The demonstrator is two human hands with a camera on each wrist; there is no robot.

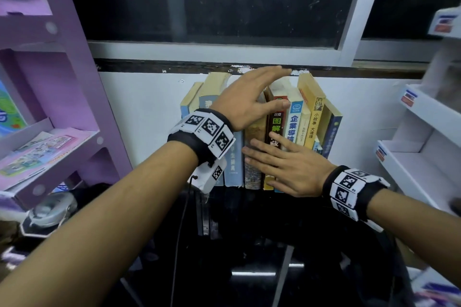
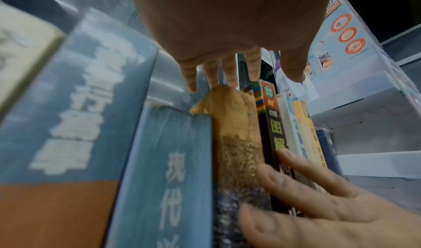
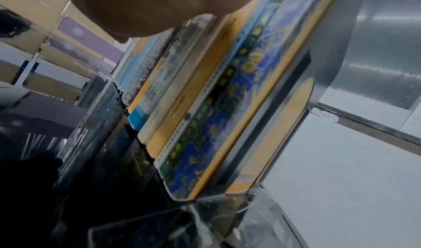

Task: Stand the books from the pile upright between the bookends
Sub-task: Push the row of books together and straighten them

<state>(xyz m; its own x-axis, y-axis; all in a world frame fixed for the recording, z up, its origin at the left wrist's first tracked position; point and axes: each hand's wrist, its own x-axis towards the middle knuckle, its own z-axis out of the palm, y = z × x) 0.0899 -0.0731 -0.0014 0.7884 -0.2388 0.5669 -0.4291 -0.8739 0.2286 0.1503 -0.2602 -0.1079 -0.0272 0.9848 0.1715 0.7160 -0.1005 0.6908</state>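
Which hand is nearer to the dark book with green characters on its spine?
Right. The right hand lays straight fingers on the lower spine of the dark book; the left hand is over the tops of the books, just left of it.

surface: dark glossy tabletop (image 1: 249,244), reflective, set against a white wall.
on it: one row of books (image 1: 296,129) standing upright, spines facing out, touching one another. left part of the row is blue-spined; a worn tan book (image 1: 253,157) and a dark-spined one sit mid-row; white, yellow and dark blue spines on the right. right-end books lean slightly.
a clear bookend (image 3: 239,208) stands on the tabletop, beside the right end of the row.
a black cable (image 1: 180,226) hangs over the tabletop, in front of the row.
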